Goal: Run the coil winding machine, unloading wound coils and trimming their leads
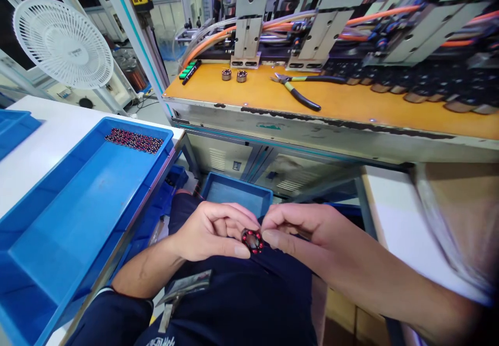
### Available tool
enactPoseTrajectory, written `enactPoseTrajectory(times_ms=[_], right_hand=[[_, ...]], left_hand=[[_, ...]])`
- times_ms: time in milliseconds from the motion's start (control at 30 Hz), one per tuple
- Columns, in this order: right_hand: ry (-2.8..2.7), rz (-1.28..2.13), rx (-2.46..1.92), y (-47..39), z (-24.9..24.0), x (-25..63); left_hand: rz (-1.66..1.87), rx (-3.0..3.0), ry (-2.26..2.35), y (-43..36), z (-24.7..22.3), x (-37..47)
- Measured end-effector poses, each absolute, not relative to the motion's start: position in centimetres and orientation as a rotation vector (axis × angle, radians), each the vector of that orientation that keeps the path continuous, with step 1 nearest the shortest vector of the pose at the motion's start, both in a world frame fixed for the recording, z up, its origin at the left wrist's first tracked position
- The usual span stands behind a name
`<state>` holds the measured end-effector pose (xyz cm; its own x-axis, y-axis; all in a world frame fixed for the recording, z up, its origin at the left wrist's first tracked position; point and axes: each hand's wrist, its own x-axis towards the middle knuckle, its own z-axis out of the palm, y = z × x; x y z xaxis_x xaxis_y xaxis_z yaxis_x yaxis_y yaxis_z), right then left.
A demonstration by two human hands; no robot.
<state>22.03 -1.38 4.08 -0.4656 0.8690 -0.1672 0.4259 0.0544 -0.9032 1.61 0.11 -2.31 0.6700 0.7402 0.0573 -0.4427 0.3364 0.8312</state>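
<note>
A small ring-shaped motor stator (252, 241) with red windings is held over my lap. My left hand (212, 231) grips it from the left, thumb below and fingers behind. From the right, my right hand (300, 231) has its thumb and index finger pinched together at the stator's edge. Whether a thin wire lies between those right fingertips is too small to tell. On the left, a long blue tray (86, 195) holds rows of similar red-wound stators (134, 141) at its far end.
On the orange bench ahead lie pliers (298, 88), two stators (234, 75) and a marker (191, 73). Dark cylindrical parts (421, 88) line its right side beneath the machine (247, 28). A blue bin (237, 190) sits below the bench; a white fan (64, 44) stands left.
</note>
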Motion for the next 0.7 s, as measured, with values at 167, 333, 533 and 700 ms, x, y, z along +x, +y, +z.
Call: enactPoseTrajectory(times_ms=[167, 333, 533, 700], right_hand=[[-1.848, 1.405, -1.215, -1.9, 3.5, 22.0], [-1.783, 1.417, -1.178, -2.7, 2.8, 21.9], [-1.808, 1.328, -1.206, -3.6, 3.3, 21.4], [-2.069, 1.145, -1.027, -3.7, 3.4, 22.6]], left_hand=[[0.780, 0.886, 0.337, 0.3, -2.7, 1.6], [0.856, 0.966, 0.330, 0.4, -2.9, 1.6], [0.916, 1.072, 0.336, 0.2, -3.0, 1.7], [0.887, 1.018, 0.293, -0.2, -2.9, 1.6]])
